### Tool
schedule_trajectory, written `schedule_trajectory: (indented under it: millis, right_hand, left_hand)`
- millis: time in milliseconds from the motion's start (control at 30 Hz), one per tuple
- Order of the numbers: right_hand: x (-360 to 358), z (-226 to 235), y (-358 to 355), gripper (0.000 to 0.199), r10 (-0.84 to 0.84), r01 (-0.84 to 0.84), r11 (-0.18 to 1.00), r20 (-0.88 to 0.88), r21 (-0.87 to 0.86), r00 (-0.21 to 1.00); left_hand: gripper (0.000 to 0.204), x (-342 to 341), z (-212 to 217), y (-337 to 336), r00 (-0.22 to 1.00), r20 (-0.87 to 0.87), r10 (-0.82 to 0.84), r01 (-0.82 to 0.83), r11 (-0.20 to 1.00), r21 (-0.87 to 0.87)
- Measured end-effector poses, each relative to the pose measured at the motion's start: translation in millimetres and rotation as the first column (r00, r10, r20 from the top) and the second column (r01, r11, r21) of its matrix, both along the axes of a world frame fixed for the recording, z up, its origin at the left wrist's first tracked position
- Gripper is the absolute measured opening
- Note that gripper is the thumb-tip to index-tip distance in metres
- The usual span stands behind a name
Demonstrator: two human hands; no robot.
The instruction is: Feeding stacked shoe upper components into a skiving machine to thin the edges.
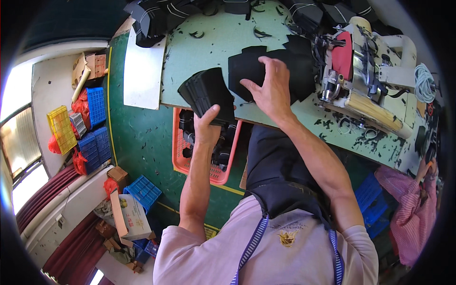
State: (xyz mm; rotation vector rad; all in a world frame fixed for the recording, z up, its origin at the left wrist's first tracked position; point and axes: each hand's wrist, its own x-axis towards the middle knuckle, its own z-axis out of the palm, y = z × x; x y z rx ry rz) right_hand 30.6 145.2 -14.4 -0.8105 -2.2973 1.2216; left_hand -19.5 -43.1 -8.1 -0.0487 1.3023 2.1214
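My left hand (pixel 208 127) grips a thick stack of black cut pieces (pixel 205 90) by its lower end, thumb on top, just off the table's front edge. The pieces look like fabric or thin sheet, and their edges fan out at the left. My right hand (pixel 274 88) has its thumb and fingers apart over more flat black pieces (pixel 243 69) on the pale green tabletop (pixel 199 54). Whether its fingertips touch these pieces I cannot tell. Nothing shows between its thumb and fingers. Further overlapping black pieces (pixel 301 71) reach toward the machine on the right.
A sewing-type machine (pixel 351 61) with a red panel stands right of the pieces. Dark scraps (pixel 327 124) litter the table; bundled pieces (pixel 308 16) line its far edge. Below it sits a pink basket (pixel 209 178). Another person's pink checked sleeve (pixel 408 194) is at far right.
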Motion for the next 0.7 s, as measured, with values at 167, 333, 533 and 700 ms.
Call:
schedule_trajectory:
  millis: [167, 333, 533, 700]
  right_hand:
    - [5.8, 10.3, -9.1, 0.063, 0.298, -0.27, 0.788, -0.042, -0.553, 0.954]
    - [17.7, 14.5, 2.3, 0.057, 0.277, -0.245, 0.734, -0.05, -0.633, 0.96]
    - [30.1, 19.0, 6.6, 0.051, 0.136, -0.131, 0.735, -0.045, -0.666, 0.99]
    - [25.3, 29.8, -6.1, 0.056, 0.026, -0.006, 0.917, 0.045, -0.398, 0.999]
  left_hand:
    - [0.059, 11.6, -3.4, 11.5, 0.989, -0.093, -0.111, 0.089, 0.973, -0.213]
    - [0.06, 20.8, -6.2, 24.6, 0.995, -0.031, -0.098, 0.092, 0.982, -0.164]
    - [0.049, 25.6, 4.8, 46.9, 0.981, 0.113, -0.156, 0.151, 0.987, 0.044]
    - [0.046, 30.1, -5.7, 49.2, 0.982, 0.164, 0.097, -0.097, 0.995, -0.007]
